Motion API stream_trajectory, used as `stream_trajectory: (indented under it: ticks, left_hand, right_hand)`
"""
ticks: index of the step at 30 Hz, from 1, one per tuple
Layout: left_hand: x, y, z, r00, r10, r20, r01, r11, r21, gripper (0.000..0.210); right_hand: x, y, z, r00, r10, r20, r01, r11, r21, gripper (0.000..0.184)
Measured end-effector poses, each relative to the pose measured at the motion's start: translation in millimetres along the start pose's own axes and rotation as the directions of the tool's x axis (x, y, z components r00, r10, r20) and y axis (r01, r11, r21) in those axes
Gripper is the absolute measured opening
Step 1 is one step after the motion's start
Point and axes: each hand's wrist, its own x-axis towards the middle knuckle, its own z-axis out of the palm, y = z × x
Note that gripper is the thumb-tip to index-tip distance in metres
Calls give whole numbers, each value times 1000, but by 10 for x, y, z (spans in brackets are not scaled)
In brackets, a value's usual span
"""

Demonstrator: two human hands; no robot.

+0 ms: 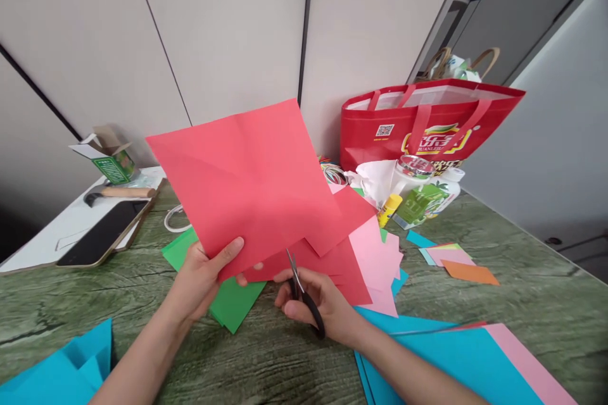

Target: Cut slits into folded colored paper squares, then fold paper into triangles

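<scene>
Green wood-look table (pixel 285 370) under both hands, with pale cupboard doors (pixel 237 31) behind. Seems to be the cutting step: left hand (pixel 205 278) pinching a big red paper sheet (pixel 256 183) by its bottom left corner, thumb in front. Right hand (pixel 320 304) wrapped around black-handled scissors (pixel 304 294), blades a little apart, right by the sheet's bottom edge; hard to tell if biting in. For a neat snip, likely needs the paper kept still and fingers out of the way. Red paper sheet held up just past both hands, tipped, almost square, with soft fold marks. Green paper (pixel 237 304) between the hands, blue paper (pixel 441 354) right of the right hand.
</scene>
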Motion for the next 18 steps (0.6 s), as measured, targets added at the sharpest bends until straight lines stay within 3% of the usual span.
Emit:
stream_trajectory:
  ticks: [8,18]
  left_hand:
    - [-12,-98,72,999,-22,26,18,990,142,17]
    - [-42,-92,102,1000,20,14,-22,984,179,18]
  right_hand:
    - [-33,-42,-17,998,-19,-61,17,1000,-24,38]
    - [-41,-37,-10,997,6,-75,-7,1000,-13,37]
